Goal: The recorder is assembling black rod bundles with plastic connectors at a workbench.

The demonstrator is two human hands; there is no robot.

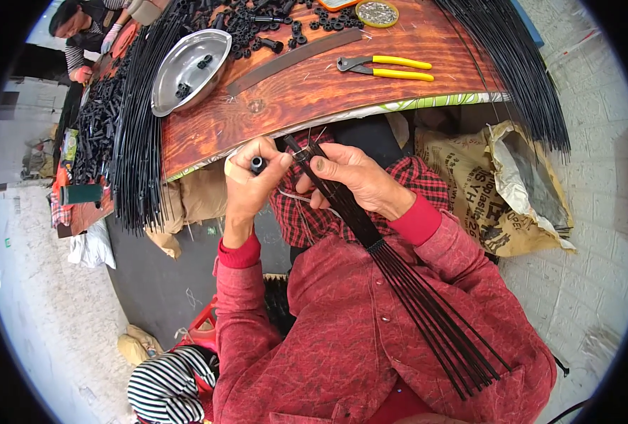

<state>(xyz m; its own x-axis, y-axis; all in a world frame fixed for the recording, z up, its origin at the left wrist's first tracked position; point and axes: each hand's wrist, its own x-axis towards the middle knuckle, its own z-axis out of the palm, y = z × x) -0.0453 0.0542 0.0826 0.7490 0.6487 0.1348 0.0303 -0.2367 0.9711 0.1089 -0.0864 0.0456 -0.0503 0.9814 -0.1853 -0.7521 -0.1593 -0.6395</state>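
Observation:
Above my lap, my left hand (pixel 249 177) is closed around a short black tube (pixel 257 165), its hollow end showing between the fingers. My right hand (pixel 356 180) grips the upper end of a bundle of thin black umbrella-type ribs (pixel 388 265). The ribs slant down across my jacket, drawn together by a band partway and fanned out below. A pale thin wire (pixel 303 198) curves beneath the right fingers. At the bundle's top, the left thumb and forefinger meet its edge; the exact contact there is too small to make out.
On the wooden table (pixel 286 102) ahead are a metal bowl (pixel 199 74), yellow-handled pincers (pixel 392 68), a flat metal strip (pixel 293 62) and a dish of small metal bits (pixel 378 13). Black rods (pixel 138 141) overhang the left. A sack (pixel 491 191) stands right; another person (pixel 91 25) works far left.

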